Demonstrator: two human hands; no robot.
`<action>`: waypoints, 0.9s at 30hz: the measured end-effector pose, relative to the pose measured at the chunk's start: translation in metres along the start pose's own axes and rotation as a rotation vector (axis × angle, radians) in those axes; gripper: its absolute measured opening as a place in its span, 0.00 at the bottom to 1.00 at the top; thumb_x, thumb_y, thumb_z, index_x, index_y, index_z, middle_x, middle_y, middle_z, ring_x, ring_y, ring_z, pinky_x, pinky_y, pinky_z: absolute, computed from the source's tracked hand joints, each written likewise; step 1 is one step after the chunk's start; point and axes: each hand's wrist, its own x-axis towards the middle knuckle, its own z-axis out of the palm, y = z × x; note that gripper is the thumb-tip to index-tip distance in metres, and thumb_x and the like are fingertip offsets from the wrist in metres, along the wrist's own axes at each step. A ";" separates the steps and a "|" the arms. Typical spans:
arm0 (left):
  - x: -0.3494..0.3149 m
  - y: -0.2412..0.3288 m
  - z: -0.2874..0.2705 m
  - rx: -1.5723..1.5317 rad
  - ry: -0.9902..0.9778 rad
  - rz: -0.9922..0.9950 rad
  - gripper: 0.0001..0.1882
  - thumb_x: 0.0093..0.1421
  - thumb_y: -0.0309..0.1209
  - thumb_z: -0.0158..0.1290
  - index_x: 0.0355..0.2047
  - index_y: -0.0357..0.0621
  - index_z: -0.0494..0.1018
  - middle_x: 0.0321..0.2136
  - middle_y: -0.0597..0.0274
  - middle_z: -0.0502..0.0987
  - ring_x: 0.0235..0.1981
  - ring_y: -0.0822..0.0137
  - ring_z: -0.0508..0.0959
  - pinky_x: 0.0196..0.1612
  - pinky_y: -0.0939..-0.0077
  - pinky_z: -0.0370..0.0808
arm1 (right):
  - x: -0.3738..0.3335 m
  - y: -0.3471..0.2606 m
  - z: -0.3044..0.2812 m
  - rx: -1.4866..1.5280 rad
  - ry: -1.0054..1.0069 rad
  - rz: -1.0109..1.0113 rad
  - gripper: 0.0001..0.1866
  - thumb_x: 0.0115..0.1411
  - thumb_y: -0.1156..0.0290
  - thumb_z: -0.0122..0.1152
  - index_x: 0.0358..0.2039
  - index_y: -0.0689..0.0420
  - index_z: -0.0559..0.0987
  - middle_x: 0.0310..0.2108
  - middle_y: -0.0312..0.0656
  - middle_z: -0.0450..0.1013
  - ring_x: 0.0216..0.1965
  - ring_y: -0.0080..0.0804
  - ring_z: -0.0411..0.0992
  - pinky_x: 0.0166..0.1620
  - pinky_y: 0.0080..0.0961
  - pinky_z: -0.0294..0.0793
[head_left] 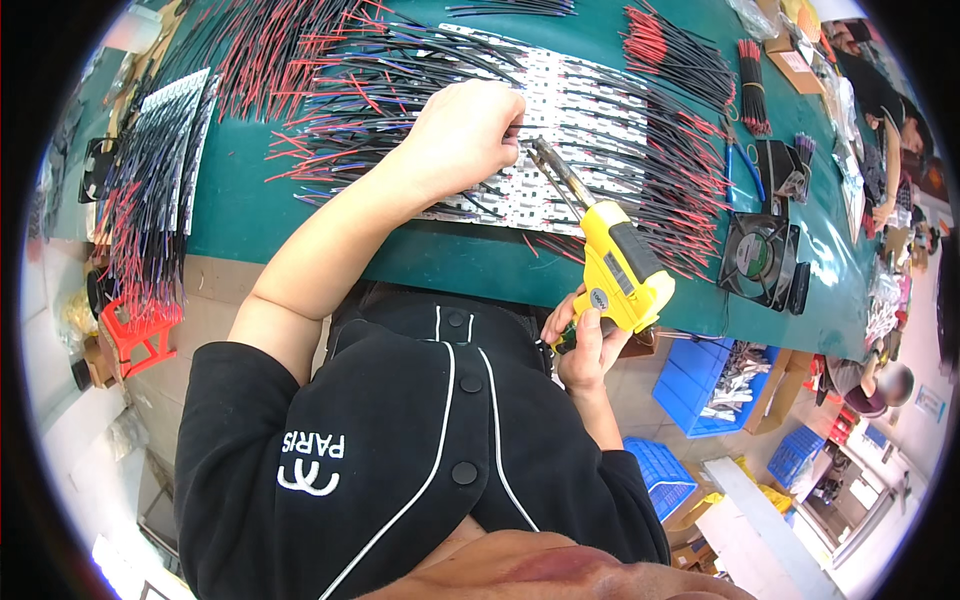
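Observation:
My right hand (pixel 585 350) is wrapped round the grip of a yellow and black soldering gun (pixel 622 268). Its long metal tip points up and left, ending just beside the fingers of my left hand (pixel 465 135). That left hand is closed in a pinch over a panel of small white circuit boards (pixel 540 85); whatever lies between its fingertips is hidden. Rows of black wires (pixel 610 140) with red ends run off the panel's right side. More black, blue and red wires (pixel 350 110) spread to the left, partly under my left forearm.
A green-covered table (pixel 450 265) carries everything. Another wired panel (pixel 170 150) lies at the left edge. Loose wire bundles (pixel 675 55), blue-handled pliers (pixel 745 170) and a black fan (pixel 760 258) are on the right. Blue crates (pixel 690 385) stand below; people work at far right.

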 end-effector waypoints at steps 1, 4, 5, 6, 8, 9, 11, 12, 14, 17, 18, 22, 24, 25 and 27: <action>0.000 0.000 0.000 0.000 0.000 0.000 0.08 0.41 0.27 0.56 0.22 0.36 0.72 0.23 0.52 0.74 0.30 0.53 0.75 0.35 0.64 0.71 | 0.000 0.001 -0.001 0.001 0.000 0.000 0.16 0.59 0.67 0.48 0.40 0.67 0.63 0.16 0.43 0.64 0.13 0.27 0.62 0.17 0.21 0.66; 0.000 -0.001 0.001 0.032 0.018 0.050 0.08 0.41 0.27 0.55 0.22 0.37 0.71 0.23 0.52 0.73 0.30 0.53 0.74 0.35 0.63 0.70 | -0.001 0.003 -0.002 0.001 -0.011 -0.013 0.16 0.59 0.67 0.48 0.40 0.68 0.63 0.16 0.43 0.64 0.12 0.27 0.62 0.17 0.21 0.66; 0.000 -0.003 0.002 0.046 0.035 0.076 0.07 0.41 0.27 0.55 0.22 0.37 0.71 0.22 0.52 0.72 0.30 0.53 0.74 0.35 0.63 0.70 | -0.001 0.002 -0.001 -0.005 -0.009 -0.005 0.16 0.59 0.67 0.48 0.40 0.67 0.63 0.16 0.43 0.64 0.12 0.27 0.62 0.17 0.21 0.65; 0.001 -0.004 0.003 0.058 0.050 0.104 0.07 0.41 0.27 0.55 0.21 0.37 0.70 0.22 0.53 0.72 0.29 0.53 0.74 0.34 0.62 0.70 | -0.001 0.002 -0.001 -0.011 -0.005 0.003 0.16 0.59 0.67 0.48 0.40 0.67 0.63 0.16 0.43 0.64 0.12 0.27 0.62 0.17 0.21 0.65; 0.002 -0.003 0.003 0.062 0.047 0.110 0.07 0.41 0.26 0.55 0.21 0.38 0.70 0.22 0.53 0.72 0.29 0.52 0.74 0.34 0.62 0.70 | -0.001 0.003 -0.002 -0.027 -0.006 0.003 0.17 0.59 0.67 0.48 0.41 0.68 0.63 0.16 0.43 0.63 0.12 0.27 0.62 0.16 0.20 0.65; 0.002 -0.003 0.003 0.068 0.046 0.111 0.07 0.41 0.26 0.55 0.21 0.38 0.70 0.22 0.53 0.72 0.29 0.52 0.73 0.34 0.62 0.70 | -0.001 0.004 -0.003 -0.041 -0.012 0.005 0.18 0.60 0.67 0.48 0.43 0.69 0.63 0.16 0.43 0.63 0.12 0.26 0.62 0.16 0.20 0.65; 0.003 -0.003 0.003 0.074 0.032 0.110 0.07 0.41 0.27 0.55 0.21 0.38 0.70 0.22 0.53 0.72 0.29 0.52 0.73 0.34 0.62 0.70 | -0.001 0.000 -0.002 -0.050 -0.014 0.002 0.20 0.60 0.66 0.48 0.46 0.70 0.62 0.15 0.42 0.63 0.12 0.26 0.61 0.16 0.20 0.65; 0.004 -0.004 0.003 0.078 0.018 0.108 0.07 0.41 0.27 0.55 0.21 0.38 0.70 0.22 0.53 0.72 0.29 0.52 0.73 0.34 0.62 0.70 | 0.000 -0.002 -0.001 -0.062 -0.016 -0.001 0.23 0.60 0.66 0.48 0.48 0.71 0.61 0.15 0.42 0.63 0.12 0.26 0.61 0.16 0.19 0.65; 0.005 -0.003 0.001 0.083 0.008 0.107 0.07 0.40 0.27 0.55 0.21 0.38 0.70 0.22 0.53 0.72 0.29 0.52 0.73 0.33 0.62 0.70 | 0.000 -0.004 -0.001 -0.037 0.008 -0.034 0.25 0.60 0.65 0.47 0.50 0.71 0.59 0.15 0.42 0.63 0.11 0.25 0.61 0.16 0.19 0.65; 0.004 -0.004 0.003 0.087 0.011 0.117 0.07 0.40 0.26 0.55 0.20 0.38 0.69 0.22 0.52 0.72 0.29 0.52 0.73 0.33 0.62 0.70 | 0.001 -0.008 -0.004 -0.032 0.036 -0.056 0.28 0.61 0.61 0.45 0.53 0.72 0.57 0.14 0.41 0.62 0.11 0.24 0.60 0.15 0.20 0.65; 0.005 -0.004 0.003 0.085 0.027 0.130 0.07 0.40 0.26 0.55 0.20 0.38 0.69 0.21 0.52 0.71 0.28 0.52 0.73 0.33 0.62 0.69 | 0.002 -0.007 -0.004 -0.021 0.049 -0.090 0.29 0.61 0.60 0.45 0.53 0.72 0.56 0.14 0.41 0.62 0.11 0.24 0.60 0.15 0.20 0.65; 0.005 -0.008 0.002 0.043 0.034 0.131 0.08 0.38 0.27 0.56 0.19 0.37 0.69 0.21 0.51 0.71 0.28 0.51 0.73 0.33 0.62 0.69 | 0.003 -0.007 -0.007 0.015 0.061 -0.123 0.30 0.61 0.59 0.45 0.53 0.73 0.55 0.14 0.41 0.62 0.11 0.24 0.60 0.15 0.20 0.65; 0.005 -0.013 -0.002 -0.005 -0.028 0.141 0.07 0.42 0.26 0.56 0.22 0.36 0.72 0.20 0.53 0.72 0.25 0.57 0.73 0.32 0.68 0.69 | 0.003 -0.007 -0.007 0.025 0.039 -0.114 0.30 0.61 0.59 0.45 0.53 0.73 0.55 0.14 0.41 0.62 0.11 0.24 0.60 0.15 0.20 0.65; 0.005 -0.016 -0.003 -0.005 -0.028 0.142 0.07 0.42 0.26 0.56 0.22 0.36 0.72 0.20 0.53 0.72 0.25 0.57 0.73 0.32 0.68 0.69 | 0.002 -0.007 -0.006 0.039 0.055 -0.104 0.30 0.61 0.59 0.45 0.53 0.72 0.55 0.14 0.41 0.62 0.11 0.24 0.60 0.15 0.20 0.66; 0.002 -0.022 -0.007 -0.297 -0.094 0.047 0.06 0.49 0.25 0.55 0.28 0.35 0.74 0.19 0.57 0.71 0.24 0.68 0.73 0.29 0.76 0.69 | 0.001 -0.005 -0.006 0.053 0.072 -0.094 0.30 0.61 0.59 0.45 0.53 0.72 0.55 0.14 0.41 0.62 0.11 0.24 0.60 0.15 0.20 0.66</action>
